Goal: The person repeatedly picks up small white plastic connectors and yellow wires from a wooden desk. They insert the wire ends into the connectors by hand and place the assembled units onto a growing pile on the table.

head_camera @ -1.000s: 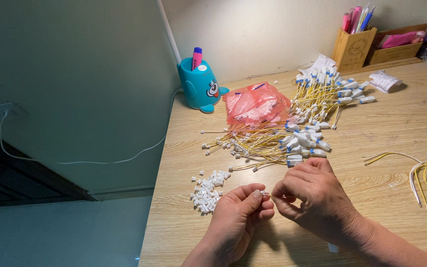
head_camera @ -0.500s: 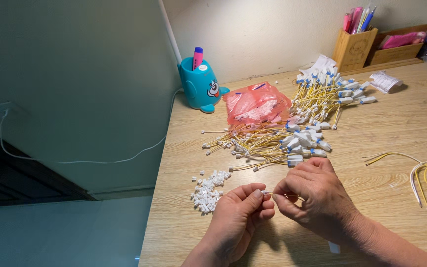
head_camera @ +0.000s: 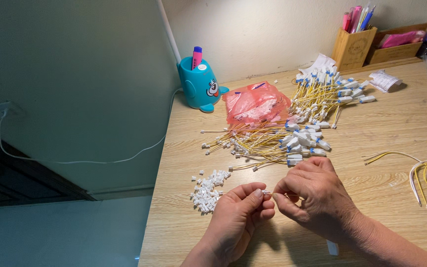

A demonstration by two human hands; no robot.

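Pinching hands [head_camera: 273, 198] hold a tiny white connector [head_camera: 266, 192] between fingertips.

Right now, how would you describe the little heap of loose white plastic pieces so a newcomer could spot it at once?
Start at the light wooden desk and find its left edge, below the teal cartoon-faced pen holder. The heap of small white plastic connector pieces lies there, just left of the left hand. Unlike the neighbouring pile of yellow wires with white-and-blue ends, it has no wires attached.

Both hands [head_camera: 282, 205] pinched together on a tiny white connector [head_camera: 265, 192], beside loose white connectors [head_camera: 207, 190].
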